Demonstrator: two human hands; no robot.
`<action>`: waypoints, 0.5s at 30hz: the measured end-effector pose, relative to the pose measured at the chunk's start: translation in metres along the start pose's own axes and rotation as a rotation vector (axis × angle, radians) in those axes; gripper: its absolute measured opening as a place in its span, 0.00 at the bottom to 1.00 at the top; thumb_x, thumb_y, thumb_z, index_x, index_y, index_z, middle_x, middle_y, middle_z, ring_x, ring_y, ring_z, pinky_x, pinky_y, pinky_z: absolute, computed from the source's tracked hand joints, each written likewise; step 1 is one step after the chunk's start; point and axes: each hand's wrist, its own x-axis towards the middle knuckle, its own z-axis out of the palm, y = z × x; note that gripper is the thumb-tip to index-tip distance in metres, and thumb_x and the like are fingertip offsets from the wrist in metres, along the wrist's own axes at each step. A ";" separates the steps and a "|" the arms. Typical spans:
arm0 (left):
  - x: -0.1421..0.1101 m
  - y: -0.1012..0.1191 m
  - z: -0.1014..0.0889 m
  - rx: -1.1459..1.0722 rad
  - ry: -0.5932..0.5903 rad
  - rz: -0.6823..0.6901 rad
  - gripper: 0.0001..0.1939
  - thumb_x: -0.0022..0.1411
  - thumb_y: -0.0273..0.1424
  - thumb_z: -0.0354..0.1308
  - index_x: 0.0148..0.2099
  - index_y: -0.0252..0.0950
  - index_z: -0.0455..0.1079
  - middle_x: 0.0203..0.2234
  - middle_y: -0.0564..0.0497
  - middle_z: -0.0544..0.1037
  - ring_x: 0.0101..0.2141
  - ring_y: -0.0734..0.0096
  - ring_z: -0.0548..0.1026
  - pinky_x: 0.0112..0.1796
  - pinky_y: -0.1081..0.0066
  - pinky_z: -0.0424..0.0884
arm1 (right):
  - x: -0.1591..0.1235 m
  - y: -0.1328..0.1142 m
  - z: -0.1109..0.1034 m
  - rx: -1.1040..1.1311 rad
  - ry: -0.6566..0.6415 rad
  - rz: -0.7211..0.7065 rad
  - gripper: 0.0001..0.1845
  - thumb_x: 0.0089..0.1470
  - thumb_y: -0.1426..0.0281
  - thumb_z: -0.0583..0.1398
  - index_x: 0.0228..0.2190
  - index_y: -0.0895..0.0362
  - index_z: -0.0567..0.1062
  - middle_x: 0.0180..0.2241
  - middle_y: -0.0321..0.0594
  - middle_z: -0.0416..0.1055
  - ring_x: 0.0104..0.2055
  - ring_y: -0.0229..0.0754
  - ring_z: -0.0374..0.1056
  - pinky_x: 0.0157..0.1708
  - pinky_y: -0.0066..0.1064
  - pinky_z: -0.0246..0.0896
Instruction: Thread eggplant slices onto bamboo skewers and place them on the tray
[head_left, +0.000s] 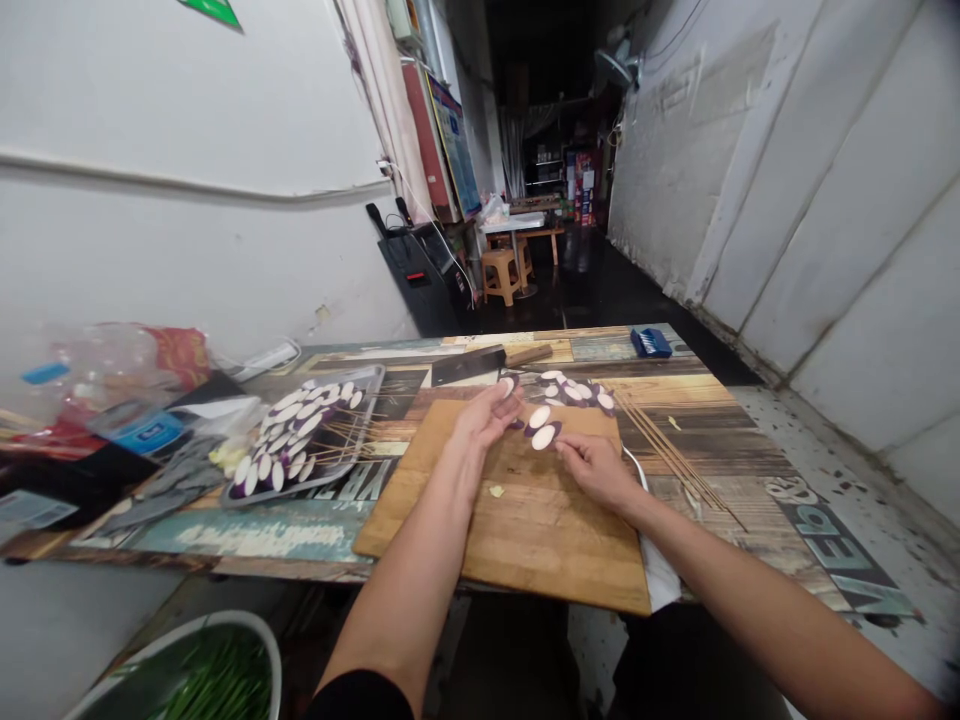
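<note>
My left hand (484, 418) is over the far part of a wooden cutting board (555, 530), its fingers closed on a white oval eggplant slice (509, 384) with purple skin. My right hand (600, 468) pinches at the edge of two more eggplant slices (543, 437), between the hands. Whether a skewer runs through them I cannot make out. A pile of loose eggplant slices (577, 390) lies just behind the board. Thin wooden skewers (682, 460) lie to the right. On the left, a metal tray (360, 440) bears many skewered eggplant slices (289, 425).
A cleaver (469, 365) lies behind the board, its wooden handle pointing right. A blue box (650, 342) sits at the table's far right. Plastic bottles and bags (135, 390) crowd the left end. Below the table, a white basin (271, 640) holds green vegetables.
</note>
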 end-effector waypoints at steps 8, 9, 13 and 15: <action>-0.010 -0.008 0.009 0.114 -0.078 -0.055 0.05 0.51 0.21 0.58 0.34 0.29 0.71 0.28 0.44 0.77 0.32 0.67 0.76 0.38 0.65 0.72 | 0.002 0.003 0.002 0.000 0.056 -0.014 0.16 0.53 0.66 0.49 0.19 0.58 0.66 0.17 0.33 0.56 0.22 0.35 0.54 0.23 0.26 0.47; -0.012 -0.012 0.012 0.143 -0.090 -0.067 0.06 0.51 0.21 0.58 0.34 0.29 0.71 0.29 0.44 0.77 0.31 0.67 0.76 0.37 0.65 0.72 | 0.002 0.004 0.002 -0.002 0.069 -0.014 0.16 0.53 0.66 0.49 0.20 0.58 0.67 0.18 0.34 0.58 0.23 0.36 0.55 0.24 0.26 0.48; -0.015 -0.019 0.018 0.380 -0.039 0.127 0.05 0.49 0.26 0.60 0.32 0.31 0.73 0.28 0.47 0.77 0.31 0.67 0.75 0.36 0.68 0.71 | 0.005 0.004 0.001 -0.028 0.138 0.017 0.15 0.54 0.66 0.48 0.23 0.58 0.70 0.20 0.36 0.63 0.25 0.37 0.58 0.26 0.27 0.51; -0.014 -0.015 0.013 0.485 0.049 0.355 0.05 0.50 0.27 0.60 0.32 0.34 0.74 0.29 0.49 0.77 0.35 0.67 0.74 0.38 0.73 0.69 | 0.006 0.004 -0.001 -0.035 0.182 0.039 0.16 0.54 0.66 0.48 0.23 0.59 0.70 0.21 0.37 0.64 0.25 0.38 0.59 0.27 0.27 0.51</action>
